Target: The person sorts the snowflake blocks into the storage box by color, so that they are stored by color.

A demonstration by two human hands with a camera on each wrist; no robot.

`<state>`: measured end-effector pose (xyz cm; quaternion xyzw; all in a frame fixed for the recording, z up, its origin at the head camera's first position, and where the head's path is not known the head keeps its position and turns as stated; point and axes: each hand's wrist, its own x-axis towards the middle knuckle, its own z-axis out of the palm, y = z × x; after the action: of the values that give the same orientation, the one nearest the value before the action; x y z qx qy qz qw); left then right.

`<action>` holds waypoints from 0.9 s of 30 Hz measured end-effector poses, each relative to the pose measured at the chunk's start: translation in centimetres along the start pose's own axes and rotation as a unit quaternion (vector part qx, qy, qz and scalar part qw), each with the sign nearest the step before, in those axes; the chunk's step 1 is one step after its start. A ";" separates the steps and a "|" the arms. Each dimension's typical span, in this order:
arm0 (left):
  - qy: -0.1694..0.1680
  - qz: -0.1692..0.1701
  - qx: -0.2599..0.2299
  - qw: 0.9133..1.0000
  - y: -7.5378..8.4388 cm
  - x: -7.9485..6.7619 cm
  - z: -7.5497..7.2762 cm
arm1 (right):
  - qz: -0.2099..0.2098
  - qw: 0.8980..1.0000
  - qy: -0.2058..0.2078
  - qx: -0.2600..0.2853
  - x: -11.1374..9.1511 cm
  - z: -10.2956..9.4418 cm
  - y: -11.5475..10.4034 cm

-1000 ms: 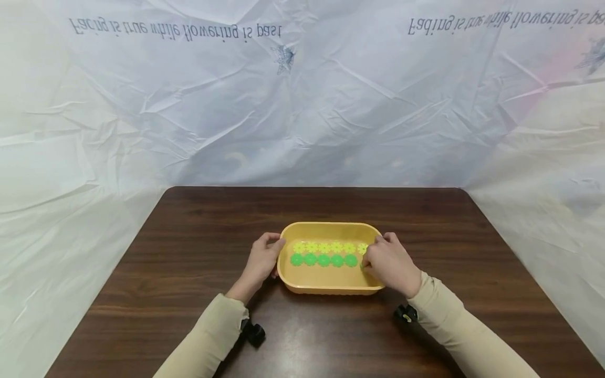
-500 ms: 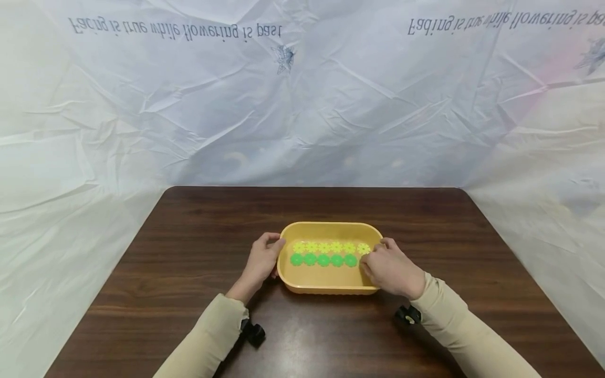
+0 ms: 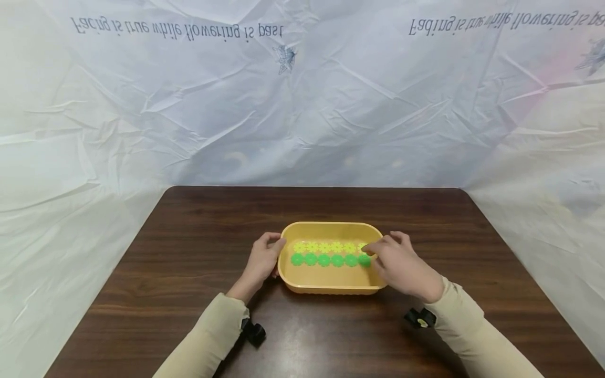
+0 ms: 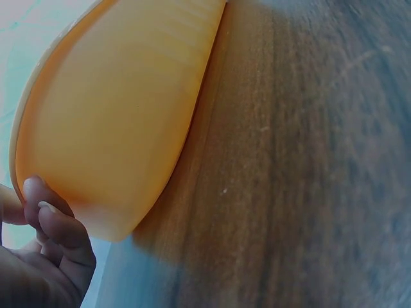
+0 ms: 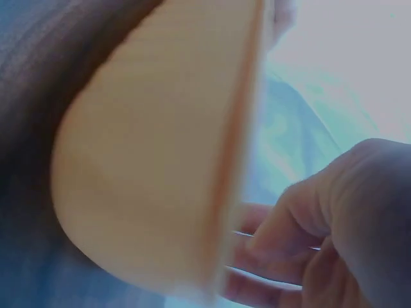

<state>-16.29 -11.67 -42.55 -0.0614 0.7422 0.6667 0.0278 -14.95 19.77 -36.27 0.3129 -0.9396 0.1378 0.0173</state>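
Observation:
A yellow oval plastic tray rests on the table. Inside it lie a row of small yellow flower-shaped pieces and, nearer me, a row of green scalloped pieces. My left hand pinches the tray's left rim between thumb and fingers; the left wrist view shows the fingertips against the outer wall. Over the right rim, my right hand has its fingers loosely bent with nothing between them. Its fingertips overlap the rightmost yellow piece, close to the rightmost green piece.
The dark wood-grain table extends around the tray on every side. Behind it and at both sides hangs a wrinkled pale sheet with printed lettering. A small black camera is strapped at each wrist.
My right hand has let go of a green piece at the right end of its row, now visible there, and has drawn back with fingers loosened. The left hand stays on the rim.

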 end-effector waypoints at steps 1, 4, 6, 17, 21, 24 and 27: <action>0.000 0.000 -0.001 1.000 0.0 0.0 0.0 | 0.001 1.000 0.012 0.002 -0.3 -0.4 0.1; 0.002 0.001 -0.002 1.000 0.1 0.0 0.0 | 0.007 0.999 0.041 0.002 -1.2 -1.6 0.5; 0.002 0.002 -0.002 1.000 0.1 0.0 0.0 | 0.020 0.999 0.047 0.003 -2.0 -2.4 0.9; 0.000 -0.002 -0.001 1.000 0.1 0.0 0.0 | 0.130 0.990 -0.053 0.015 -7.8 -3.6 4.0; 0.000 -0.002 0.000 1.000 0.1 0.0 0.0 | 0.160 0.979 -0.123 0.030 -9.4 -2.4 5.4; 0.000 -0.001 0.003 1.000 0.1 0.0 -0.1 | 0.179 0.972 -0.149 0.041 -10.1 -1.4 6.1; -0.002 -0.001 0.002 1.000 0.0 0.0 0.0 | 0.199 0.964 -0.167 0.050 -10.4 -0.8 6.4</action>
<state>-16.26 -11.72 -42.54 -0.0611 0.7433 0.6655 0.0298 -10.45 30.98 -38.36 0.1389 -0.9643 0.1315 -0.1831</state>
